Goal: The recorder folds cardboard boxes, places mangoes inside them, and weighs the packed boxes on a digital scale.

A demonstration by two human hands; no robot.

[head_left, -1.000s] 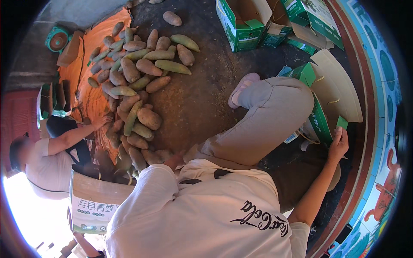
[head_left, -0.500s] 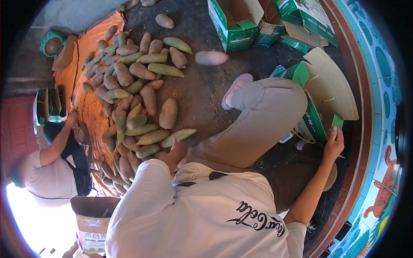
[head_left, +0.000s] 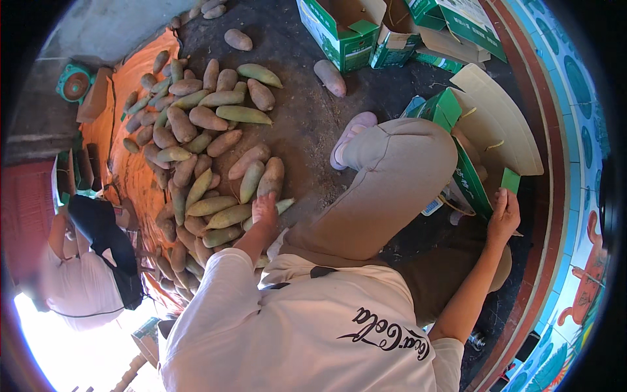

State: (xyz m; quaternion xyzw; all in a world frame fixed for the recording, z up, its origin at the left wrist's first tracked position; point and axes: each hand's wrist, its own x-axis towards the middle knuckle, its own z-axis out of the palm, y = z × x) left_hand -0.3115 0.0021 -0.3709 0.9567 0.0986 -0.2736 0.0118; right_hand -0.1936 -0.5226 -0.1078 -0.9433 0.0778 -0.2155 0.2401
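My left hand (head_left: pixel 264 210) reaches to the near right side of a pile of root vegetables. Its fingers are stretched out and touch the lower end of a large brown root vegetable (head_left: pixel 272 175). A long green root vegetable (head_left: pixel 251 181) lies just left of that one, and another pale green one (head_left: pixel 283 206) shows partly beside my fingers. On my right, my right hand (head_left: pixel 503 215) pinches the green flap (head_left: pixel 511 180) of an open green carton (head_left: pixel 475 186). Brown root vegetables (head_left: pixel 471 145) show inside the carton, partly hidden by its wall and my knee.
More green cartons (head_left: pixel 356 49) stand at the far right. A single brown root vegetable (head_left: pixel 330 78) lies near them, another (head_left: pixel 238 40) farther left. Orange sheeting (head_left: pixel 98 127) lies under the pile's left side. A co-worker (head_left: pixel 85 281) sits at left. A tiled wall (head_left: pixel 575 170) borders the right.
My left hand has moved forward onto the large brown root vegetable, which has shifted right. The blurred one near the cartons now lies still at another angle. The co-worker's arm has drawn back.
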